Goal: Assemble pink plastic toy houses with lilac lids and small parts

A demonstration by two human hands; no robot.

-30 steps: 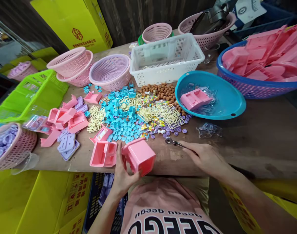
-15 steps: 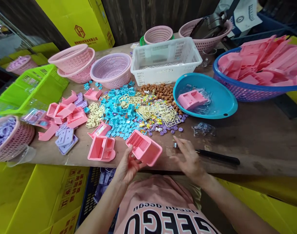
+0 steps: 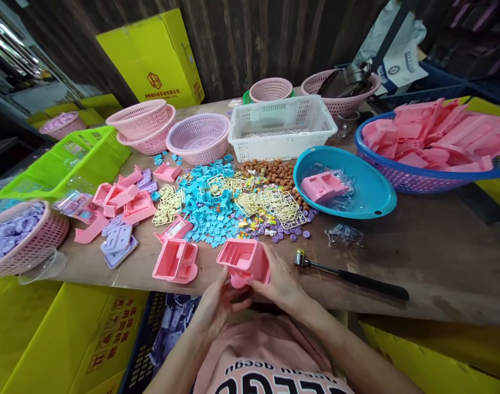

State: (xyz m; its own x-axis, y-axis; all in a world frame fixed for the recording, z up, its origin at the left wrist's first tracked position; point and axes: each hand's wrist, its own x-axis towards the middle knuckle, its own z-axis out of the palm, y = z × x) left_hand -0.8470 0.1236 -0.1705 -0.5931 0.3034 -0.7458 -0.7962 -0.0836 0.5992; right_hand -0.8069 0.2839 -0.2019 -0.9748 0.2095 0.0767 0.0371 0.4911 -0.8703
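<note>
Smaller lettering on the pink cloth shirt (image 3: pixel 274 328) reads "geegu", upside down, above bold black capitals cut by the lower edge. The yellow cardboard carton (image 3: pixel 174 41) at the back carries a red hexagonal emblem (image 3: pixel 155 80) over red Chinese characters; similar characters mark the yellow cardboard box (image 3: pixel 69 328) at lower left. Print on the white bag (image 3: pixel 400 60) is mostly too small to read. The brown, scuffed tabletop (image 3: pixel 439 257) stands before a dark, streaked wall (image 3: pixel 250 38). Over its near edge, the right hand (image 3: pixel 280 276) has its fingers closed round the right side of the open pink plastic box (image 3: pixel 252 262); the left hand (image 3: pixel 219 303), fingers half curled, is at its lower left corner, whether gripping I cannot tell. A black-handled metal hammer (image 3: pixel 352 278) lies to the right
</note>
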